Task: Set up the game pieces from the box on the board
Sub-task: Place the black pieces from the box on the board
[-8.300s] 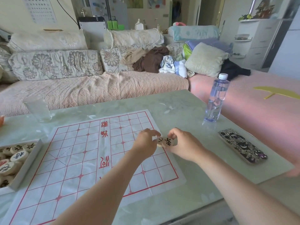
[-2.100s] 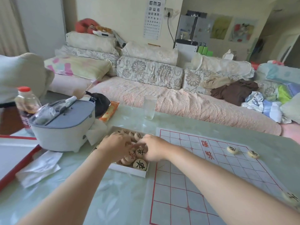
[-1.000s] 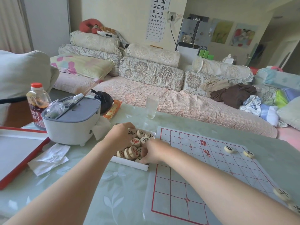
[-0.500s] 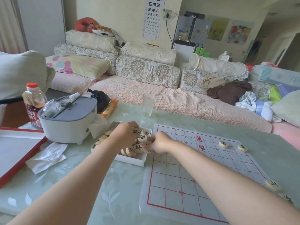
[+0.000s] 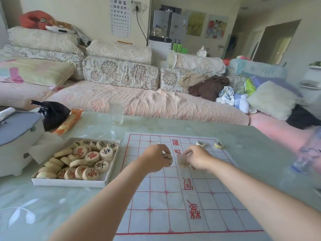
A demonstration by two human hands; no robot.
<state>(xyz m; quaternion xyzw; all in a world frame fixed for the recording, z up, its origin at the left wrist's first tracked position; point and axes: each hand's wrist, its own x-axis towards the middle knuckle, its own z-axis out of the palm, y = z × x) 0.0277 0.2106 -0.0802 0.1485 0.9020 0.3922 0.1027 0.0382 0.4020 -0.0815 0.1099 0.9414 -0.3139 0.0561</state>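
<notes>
Wooden pieces pinched, one each, in fingers of left hand and right hand: set flat, character up, squarely on board crossings.

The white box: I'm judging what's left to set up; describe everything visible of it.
The white box, shallow, open, cardboard-looking, lies flat on the green table just left of the board. Round pale discs with red or black characters heap it nearly full. Neither the left hand nor the right hand touches it.

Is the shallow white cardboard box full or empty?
Nearly full: the shallow white cardboard box holds many round wooden pieces, heaped in layers.
</notes>
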